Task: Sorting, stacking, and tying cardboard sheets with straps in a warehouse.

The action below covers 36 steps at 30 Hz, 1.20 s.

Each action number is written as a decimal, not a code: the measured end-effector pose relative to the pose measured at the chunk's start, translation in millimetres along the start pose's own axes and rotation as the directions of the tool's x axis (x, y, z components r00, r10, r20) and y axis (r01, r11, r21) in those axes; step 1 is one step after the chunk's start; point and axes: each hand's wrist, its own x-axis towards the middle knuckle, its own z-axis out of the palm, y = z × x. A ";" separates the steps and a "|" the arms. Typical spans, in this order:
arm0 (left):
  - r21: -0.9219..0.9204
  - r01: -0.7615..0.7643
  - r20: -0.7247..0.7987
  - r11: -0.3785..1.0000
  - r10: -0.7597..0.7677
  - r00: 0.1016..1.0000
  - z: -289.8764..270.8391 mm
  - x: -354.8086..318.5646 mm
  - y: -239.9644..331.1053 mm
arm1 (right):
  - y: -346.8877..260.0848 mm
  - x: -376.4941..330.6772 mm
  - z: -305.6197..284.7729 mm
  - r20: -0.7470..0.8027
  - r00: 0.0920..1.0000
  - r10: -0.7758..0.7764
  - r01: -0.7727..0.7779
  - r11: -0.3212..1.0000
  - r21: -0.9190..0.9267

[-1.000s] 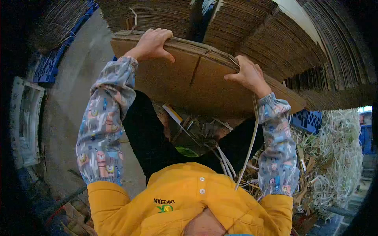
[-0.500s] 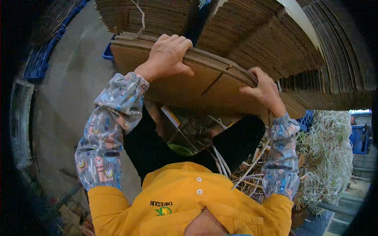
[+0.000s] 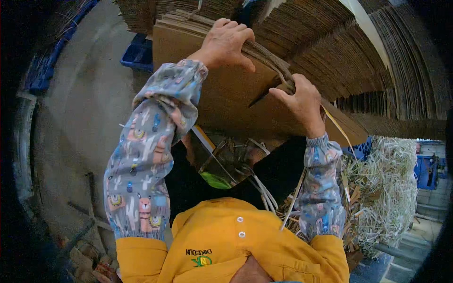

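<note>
Several flat brown cardboard sheets (image 3: 212,96) stand on edge in front of me, pressed together as a bundle. My left hand (image 3: 226,45) is closed over their top edge, thumb on the near face and fingers on the far side. Farther right, my right hand (image 3: 302,101) grips the same edge beside a dark slot cut in the nearest sheet. Between the hands the top edges bow and part slightly. The lower edge of the bundle rests out of clear sight near my knees.
Tall stacks of folded cardboard (image 3: 330,56) rise behind the bundle. A blue crate (image 3: 138,53) sits on the floor at its left. On the right lies a heap of shredded white strips (image 3: 387,198). White straps (image 3: 262,191) and a green object (image 3: 215,180) are between my legs.
My left hand has moved right and away from me, and the sheets' left end has shifted the same way. My right hand is a little farther left, and more of the blue crate shows.
</note>
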 end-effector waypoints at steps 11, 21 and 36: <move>-0.023 0.016 0.004 1.000 -0.016 1.000 -0.1 -7.4 8.9 | -1.5 14.2 17.2 -0.031 0.999 0.032 -0.033 0.999 -0.025; -0.020 0.074 0.076 0.997 -0.072 0.995 -9.1 -14.6 13.4 | -17.4 7.6 10.2 0.010 0.987 0.161 -0.160 0.966 0.204; -0.057 0.061 0.135 0.997 -0.053 0.989 -34.5 2.8 -1.7 | -109.5 22.3 -17.5 -0.299 0.914 -0.273 0.344 0.913 0.219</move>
